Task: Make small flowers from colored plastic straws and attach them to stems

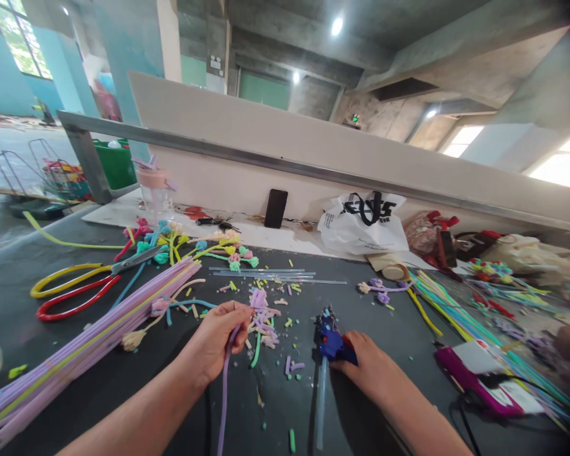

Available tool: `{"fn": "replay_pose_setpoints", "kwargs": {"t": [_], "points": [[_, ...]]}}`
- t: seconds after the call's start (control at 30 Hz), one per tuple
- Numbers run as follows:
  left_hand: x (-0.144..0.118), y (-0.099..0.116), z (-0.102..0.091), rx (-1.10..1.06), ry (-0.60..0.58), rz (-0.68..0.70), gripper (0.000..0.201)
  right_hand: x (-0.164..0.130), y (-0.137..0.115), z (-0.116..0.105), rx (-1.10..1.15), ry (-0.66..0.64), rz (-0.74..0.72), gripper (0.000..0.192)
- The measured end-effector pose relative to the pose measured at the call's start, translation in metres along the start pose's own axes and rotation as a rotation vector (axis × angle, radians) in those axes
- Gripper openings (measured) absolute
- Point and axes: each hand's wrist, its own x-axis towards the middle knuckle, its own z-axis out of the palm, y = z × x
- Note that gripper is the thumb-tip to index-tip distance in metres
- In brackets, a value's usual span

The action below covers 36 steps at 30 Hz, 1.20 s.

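Note:
My left hand pinches a long purple pipe cleaner near its upper end; its tail runs down toward the table's front edge. Just beyond my fingers lies a small heap of purple and pink cut pieces. My right hand rests on the dark table and grips a blue glue gun, its nozzle pointing away from me. A clear glue stick sticks out of the gun's back toward me.
A bundle of lilac and yellow pipe cleaners lies at left. Red-and-yellow-handled scissors sit behind it. Finished pipe-cleaner flowers, a black phone, a white plastic bag and more coloured stems are at back and right.

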Motion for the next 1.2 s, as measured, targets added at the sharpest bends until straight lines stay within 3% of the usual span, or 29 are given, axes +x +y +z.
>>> {"fn": "replay_pose_setpoints", "kwargs": {"t": [0.17,0.3,0.43,0.53,0.8,1.0,1.2], "points": [[-0.001,0.001,0.000,0.011,-0.008,0.002,0.026,0.001,0.009,-0.020,-0.087,-0.016,-0.016,0.025],[-0.001,-0.001,-0.001,0.021,-0.018,0.013,0.026,0.002,-0.022,-0.035,-0.090,0.114,-0.114,0.022],[-0.001,-0.003,-0.002,0.032,-0.036,0.001,0.026,0.006,-0.069,-0.019,0.144,0.036,-0.352,0.020],[-0.002,-0.004,-0.001,0.043,-0.057,-0.026,0.027,0.007,-0.088,-0.002,0.169,-0.021,-0.416,0.023],[-0.005,-0.004,0.005,0.058,-0.089,-0.090,0.028,0.008,-0.084,0.007,0.095,-0.047,-0.412,0.019],[-0.006,-0.007,0.005,0.066,-0.136,-0.103,0.028,0.009,-0.087,-0.008,0.259,0.007,-0.297,0.018],[-0.008,-0.008,0.008,0.138,-0.154,-0.138,0.028,0.008,-0.097,-0.045,0.038,0.206,-0.518,0.025]]}}
